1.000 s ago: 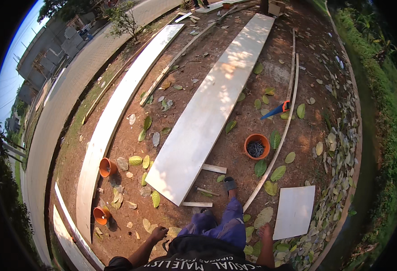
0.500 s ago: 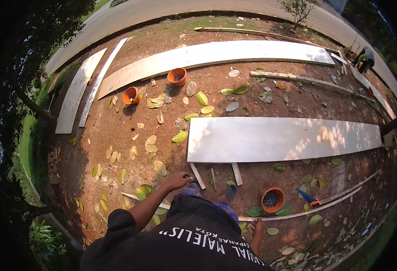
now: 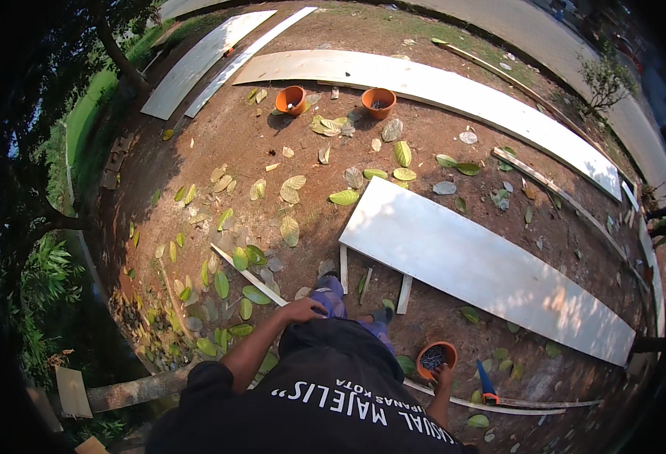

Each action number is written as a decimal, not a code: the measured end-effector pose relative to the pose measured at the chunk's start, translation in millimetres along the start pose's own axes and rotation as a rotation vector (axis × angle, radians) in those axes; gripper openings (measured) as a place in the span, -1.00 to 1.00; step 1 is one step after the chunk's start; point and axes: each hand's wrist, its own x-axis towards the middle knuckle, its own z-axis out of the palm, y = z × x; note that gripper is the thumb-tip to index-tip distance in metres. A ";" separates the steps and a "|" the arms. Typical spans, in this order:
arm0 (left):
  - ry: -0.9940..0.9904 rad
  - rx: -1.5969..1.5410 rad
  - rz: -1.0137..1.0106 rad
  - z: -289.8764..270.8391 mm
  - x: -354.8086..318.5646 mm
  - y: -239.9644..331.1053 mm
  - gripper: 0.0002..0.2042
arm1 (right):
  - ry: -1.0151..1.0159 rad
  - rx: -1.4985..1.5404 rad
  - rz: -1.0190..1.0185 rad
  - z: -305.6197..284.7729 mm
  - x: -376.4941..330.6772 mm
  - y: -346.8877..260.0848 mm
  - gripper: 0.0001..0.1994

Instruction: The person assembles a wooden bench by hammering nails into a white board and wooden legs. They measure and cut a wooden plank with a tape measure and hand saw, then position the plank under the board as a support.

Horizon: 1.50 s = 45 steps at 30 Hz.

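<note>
My left hand [image 3: 303, 309] rests by my left thigh, fingers loosely stretched and holding nothing I can see. Down at the right, my right hand [image 3: 443, 377] is at the near rim of an orange pot [image 3: 421, 368] that holds many grey nails [image 3: 434, 357]. Its fingertips overlap the pot's opening, and whether they grip the rim or the nails cannot be made out. A handsaw [image 3: 486, 380] with a blue blade and orange handle lies right of the pot. Ahead of me a wide pale board [image 3: 469, 257] lies over short wooden strips [image 3: 404, 294].
Two more orange pots [image 3: 290, 100] stand farther off beside a long pale board [image 3: 424, 83]. More boards [image 3: 204, 60] lie at the far left. Thin wooden strips [image 3: 567, 197] and fallen leaves [image 3: 290, 231] dot the soil. Another person [image 3: 662, 219] is at the right edge.
My right hand has come forward to the rim of the orange pot of nails. The view has turned left, so the boards appear slanted; my left hand stays by my thigh.
</note>
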 end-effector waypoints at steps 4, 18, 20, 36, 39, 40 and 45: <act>-0.030 -0.033 -0.054 -26.8 -21.6 23.3 -0.58 | -0.036 -0.052 -0.039 10.2 8.9 -1.4 -0.61; 0.236 -0.072 -0.115 -130.2 -18.8 -70.2 -0.45 | -0.161 -0.106 -0.151 184.3 -41.8 -30.7 -0.78; 0.297 -0.073 -0.114 -167.7 -19.1 -93.6 -0.46 | -0.205 -0.162 -0.163 209.5 -32.6 -25.7 -0.77; 0.566 -0.363 -0.274 -421.8 13.1 -187.9 -0.55 | -0.276 -0.767 -0.511 541.6 -176.1 -188.4 -0.54; 0.476 -0.418 -0.240 -453.3 54.6 -157.4 -0.53 | -0.294 -0.730 -0.356 572.2 -170.9 -236.6 -0.53; 0.457 -0.422 -0.231 -474.0 69.5 -151.9 -0.52 | -0.295 -0.778 -0.361 583.0 -143.3 -244.0 -0.54; 0.442 -0.367 -0.326 -557.1 141.0 -171.2 -0.47 | -0.395 -0.828 -0.388 684.1 -43.2 -297.7 -0.53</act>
